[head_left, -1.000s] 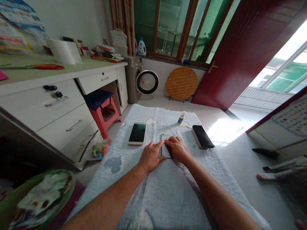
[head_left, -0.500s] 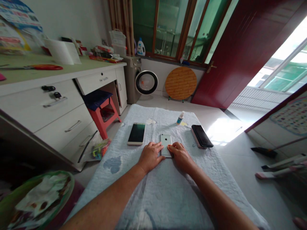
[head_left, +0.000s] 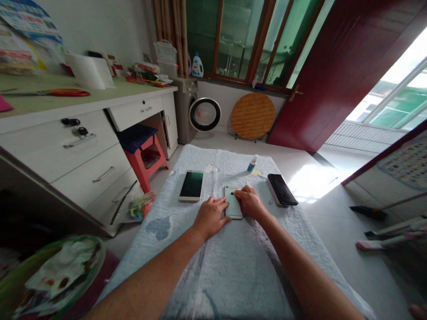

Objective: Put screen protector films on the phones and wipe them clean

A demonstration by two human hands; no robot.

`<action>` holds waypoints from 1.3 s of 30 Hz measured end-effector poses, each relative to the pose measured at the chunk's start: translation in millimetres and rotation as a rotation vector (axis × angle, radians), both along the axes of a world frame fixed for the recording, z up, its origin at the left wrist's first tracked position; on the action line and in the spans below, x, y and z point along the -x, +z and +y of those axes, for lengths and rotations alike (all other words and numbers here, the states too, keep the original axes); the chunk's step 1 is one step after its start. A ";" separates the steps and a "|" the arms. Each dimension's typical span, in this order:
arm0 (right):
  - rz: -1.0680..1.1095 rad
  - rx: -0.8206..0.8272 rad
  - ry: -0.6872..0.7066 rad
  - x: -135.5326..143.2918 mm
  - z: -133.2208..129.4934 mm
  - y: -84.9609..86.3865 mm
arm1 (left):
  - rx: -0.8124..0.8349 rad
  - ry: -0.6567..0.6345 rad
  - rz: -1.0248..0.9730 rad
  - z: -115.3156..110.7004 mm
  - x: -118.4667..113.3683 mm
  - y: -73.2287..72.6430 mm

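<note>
A silver smartphone (head_left: pixel 234 209) lies back side up on the cloth-covered table, its apple logo partly covered. My left hand (head_left: pixel 211 216) grips the phone at its left edge and lower corner, thumb at the bottom and fingers on the side. My right hand (head_left: pixel 251 202) pinches a small orange piece (head_left: pixel 236 191) against the upper part of the phone's back; most of that piece is hidden under the fingers, so its kind is unclear. A white-framed smartphone (head_left: pixel 191 186) lies screen up to the left. On the right rests a black smartphone (head_left: pixel 282 190) on a pinkish item.
A small spray bottle (head_left: pixel 252 164) stands near the far edge of the pale blue tablecloth (head_left: pixel 230 266). Left of the table are a red stool (head_left: pixel 143 160), white drawers (head_left: pixel 86 164) and a full waste bin (head_left: pixel 100 262). A washing machine (head_left: pixel 185 111) has its door open.
My right hand has slid up the phone's back with the orange piece, from the middle to beside the logo. My left hand keeps its hold. The view has shifted slightly.
</note>
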State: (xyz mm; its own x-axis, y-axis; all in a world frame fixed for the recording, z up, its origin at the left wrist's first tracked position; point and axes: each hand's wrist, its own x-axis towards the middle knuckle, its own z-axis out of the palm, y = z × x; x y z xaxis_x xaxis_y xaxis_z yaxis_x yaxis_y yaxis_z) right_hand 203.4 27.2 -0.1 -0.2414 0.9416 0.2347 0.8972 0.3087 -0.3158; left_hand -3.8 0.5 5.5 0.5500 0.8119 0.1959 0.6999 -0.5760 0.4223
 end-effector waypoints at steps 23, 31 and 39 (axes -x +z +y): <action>-0.017 0.046 0.254 27.6 -47.3 17.1 | 0.050 -0.008 -0.083 4.0 1.4 -2.3; -0.091 0.057 0.134 22.8 -8.9 17.2 | 0.093 0.058 -0.132 2.1 -1.1 -5.4; -0.216 0.121 0.146 37.7 6.7 29.0 | 0.050 0.053 -0.241 2.1 -0.6 -10.8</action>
